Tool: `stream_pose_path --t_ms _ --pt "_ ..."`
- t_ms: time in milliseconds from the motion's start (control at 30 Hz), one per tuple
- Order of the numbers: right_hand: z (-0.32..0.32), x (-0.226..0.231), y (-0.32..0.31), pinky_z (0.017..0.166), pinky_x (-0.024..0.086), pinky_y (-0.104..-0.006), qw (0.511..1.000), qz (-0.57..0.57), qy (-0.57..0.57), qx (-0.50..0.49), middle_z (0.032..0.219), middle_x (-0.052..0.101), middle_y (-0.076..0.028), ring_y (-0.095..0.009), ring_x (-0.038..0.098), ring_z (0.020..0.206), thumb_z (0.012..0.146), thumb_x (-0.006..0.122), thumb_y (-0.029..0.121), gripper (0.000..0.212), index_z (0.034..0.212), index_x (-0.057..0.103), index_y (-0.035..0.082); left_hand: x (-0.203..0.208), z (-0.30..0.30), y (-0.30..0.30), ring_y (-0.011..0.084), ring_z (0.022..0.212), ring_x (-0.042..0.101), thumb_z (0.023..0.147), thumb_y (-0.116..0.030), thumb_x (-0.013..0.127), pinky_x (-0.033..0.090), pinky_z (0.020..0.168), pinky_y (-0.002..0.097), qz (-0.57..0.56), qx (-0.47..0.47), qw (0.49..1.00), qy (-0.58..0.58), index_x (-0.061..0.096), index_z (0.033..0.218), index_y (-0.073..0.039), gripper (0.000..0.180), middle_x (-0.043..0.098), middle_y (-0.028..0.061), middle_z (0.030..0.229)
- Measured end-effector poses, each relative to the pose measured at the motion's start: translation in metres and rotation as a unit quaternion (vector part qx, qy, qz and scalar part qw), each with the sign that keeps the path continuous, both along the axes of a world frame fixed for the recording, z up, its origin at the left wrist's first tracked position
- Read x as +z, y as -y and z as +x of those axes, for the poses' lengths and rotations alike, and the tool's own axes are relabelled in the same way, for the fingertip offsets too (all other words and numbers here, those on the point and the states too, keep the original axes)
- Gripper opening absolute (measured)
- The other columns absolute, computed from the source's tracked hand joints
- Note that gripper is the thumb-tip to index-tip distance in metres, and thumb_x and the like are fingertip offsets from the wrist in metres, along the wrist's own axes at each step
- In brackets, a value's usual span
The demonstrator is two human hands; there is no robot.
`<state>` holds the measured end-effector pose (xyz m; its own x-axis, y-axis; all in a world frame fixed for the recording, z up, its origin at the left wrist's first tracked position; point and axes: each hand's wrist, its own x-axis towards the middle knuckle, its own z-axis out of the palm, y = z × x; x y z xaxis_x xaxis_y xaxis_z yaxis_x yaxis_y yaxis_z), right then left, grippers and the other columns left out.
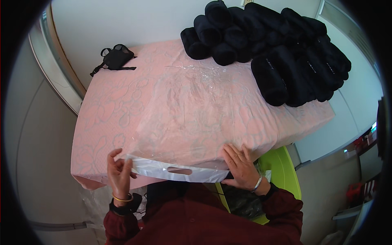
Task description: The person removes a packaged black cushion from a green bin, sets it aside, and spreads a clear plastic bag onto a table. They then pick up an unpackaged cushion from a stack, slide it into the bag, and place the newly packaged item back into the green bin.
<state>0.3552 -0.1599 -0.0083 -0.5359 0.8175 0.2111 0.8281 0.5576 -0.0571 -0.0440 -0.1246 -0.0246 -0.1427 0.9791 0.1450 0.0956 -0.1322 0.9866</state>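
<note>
Head view: a clear plastic bag (192, 118) with a white slotted band (151, 168) reaches the lower-centre edge of the pink quilted cloth (102, 106). The left hand (119, 173), fingers curled, meets its left corner; whether pinching, I cannot tell. The right hand (243, 171) lies loosely spread at the band's right end. Black plush rolls (267, 77) crowd upper right.

Workroom with heaped black cushions (269, 49)
</note>
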Motion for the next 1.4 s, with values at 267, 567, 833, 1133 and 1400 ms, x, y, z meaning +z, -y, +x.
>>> stream_pose_path --t_ms 267,567,833,1133,1400 --pt "-0.067 -0.028 -0.022 0.086 0.043 -0.0382 0.979 0.127 -0.151 0.043 0.112 0.059 -0.011 -0.025 0.057 0.101 0.078 0.066 0.009 0.045 0.121 0.062 -0.004 0.003 0.019 0.013 0.0106 0.081 0.063 0.101 -0.018 0.056 0.054 0.071 0.0256 0.016 0.032 0.992 0.117 0.032 0.146 -0.002 0.053 0.064 0.0065 0.104" --pt "-0.157 -0.016 -0.023 0.105 0.037 -0.0480 0.967 0.031 -0.184 0.175 0.139 0.046 -0.021 -0.035 0.043 0.131 0.085 0.066 0.038 0.070 0.135 0.047 -0.008 -0.018 0.012 0.037 0.0053 0.072 0.058 0.098 -0.015 0.058 0.045 0.065 0.0204 -0.083 -0.011 0.979 0.184 0.063 0.117 -0.003 0.023 0.065 -0.0028 0.086" --pt "-0.140 -0.030 -0.051 0.120 0.016 -0.0542 0.980 -0.034 -0.149 0.128 0.158 0.025 -0.026 -0.040 0.021 0.149 0.089 0.059 0.057 0.093 0.148 0.030 -0.009 -0.028 -0.020 0.027 0.0076 0.089 0.060 0.099 -0.010 0.054 0.046 0.080 0.0230 -0.081 0.015 0.981 0.177 0.064 0.118 0.000 0.024 0.068 0.0009 0.103" --pt "0.021 -0.030 -0.084 0.121 0.016 -0.0490 0.991 -0.029 -0.055 -0.116 0.157 0.027 -0.028 -0.040 0.024 0.148 0.095 0.054 0.039 0.077 0.149 0.027 -0.010 -0.023 -0.025 0.028 0.0093 0.095 0.061 0.100 -0.012 0.052 0.045 0.086 0.0241 -0.066 0.021 0.992 0.104 0.065 0.119 0.002 0.027 0.068 0.0021 0.104" --pt "0.037 -0.028 -0.071 0.118 0.023 -0.0474 0.984 0.036 -0.056 -0.165 0.152 0.034 -0.029 -0.041 0.031 0.144 0.094 0.057 0.032 0.069 0.145 0.035 -0.010 0.001 -0.020 0.021 0.0064 0.089 0.057 0.098 -0.015 0.057 0.044 0.078 0.0214 -0.064 0.059 0.991 0.106 0.055 0.132 -0.001 0.037 0.065 0.0006 0.100"
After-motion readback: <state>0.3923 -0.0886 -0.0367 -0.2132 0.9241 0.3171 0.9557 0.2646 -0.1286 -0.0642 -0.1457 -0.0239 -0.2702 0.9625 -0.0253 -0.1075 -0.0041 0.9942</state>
